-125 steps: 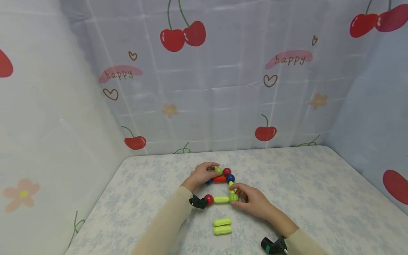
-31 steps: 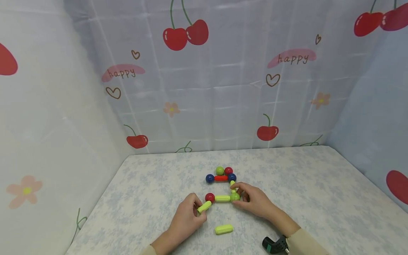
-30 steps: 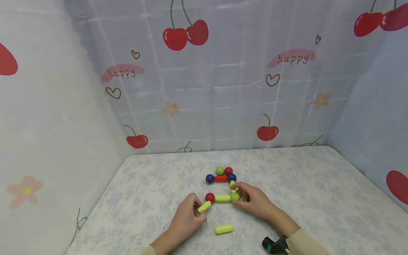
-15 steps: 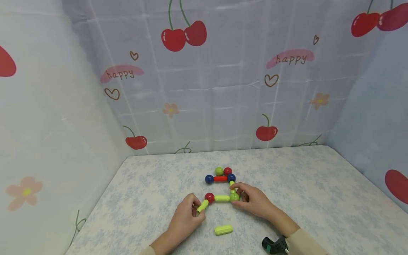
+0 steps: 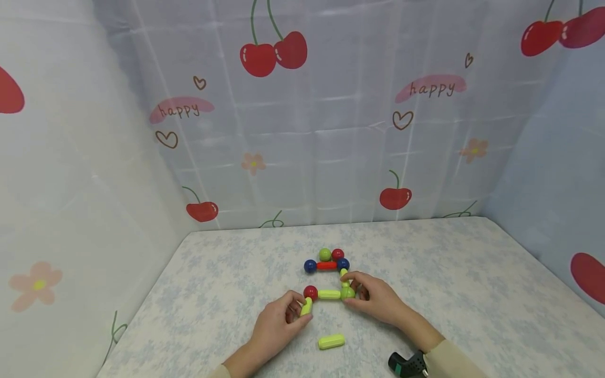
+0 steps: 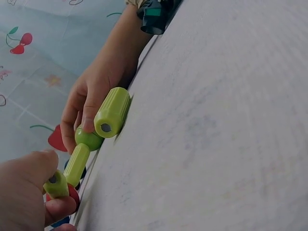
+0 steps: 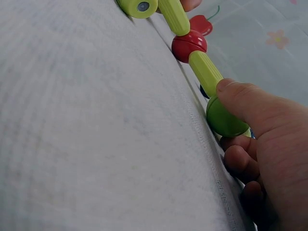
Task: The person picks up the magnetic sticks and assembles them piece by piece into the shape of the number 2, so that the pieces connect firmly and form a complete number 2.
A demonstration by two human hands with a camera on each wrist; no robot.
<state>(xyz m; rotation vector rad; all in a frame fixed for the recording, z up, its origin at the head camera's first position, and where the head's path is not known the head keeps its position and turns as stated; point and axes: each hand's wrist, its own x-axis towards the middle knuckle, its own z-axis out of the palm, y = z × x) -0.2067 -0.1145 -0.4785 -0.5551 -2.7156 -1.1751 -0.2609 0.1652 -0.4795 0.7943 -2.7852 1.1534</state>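
Note:
My left hand (image 5: pixel 276 323) pinches a yellow-green magnetic rod (image 5: pixel 306 306) between thumb and fingers, its far end at a red ball (image 5: pixel 310 293). From that ball another yellow-green rod (image 5: pixel 329 294) runs right to a green ball (image 5: pixel 347 293). My right hand (image 5: pixel 378 299) grips this green ball with thumb and fingers; the right wrist view shows the thumb on the ball (image 7: pixel 226 118) by the rod's end. A further rod (image 5: pixel 344 275) leads back to a blue ball (image 5: pixel 343 264), joined by a red rod (image 5: pixel 326 265) to a second blue ball (image 5: pixel 310 266).
A loose yellow-green rod (image 5: pixel 331 341) lies in front of the joined pieces. Behind them sit a green ball (image 5: pixel 324 254) and a red ball (image 5: pixel 337 254). A cherry-patterned curtain (image 5: pixel 321 157) hangs behind the cloth-covered table (image 5: pixel 212 294).
The left hand came from the balls at the back, took one of the two loose rods and brought it to the red ball. Lately that rod has swung rightward. The right hand stays put.

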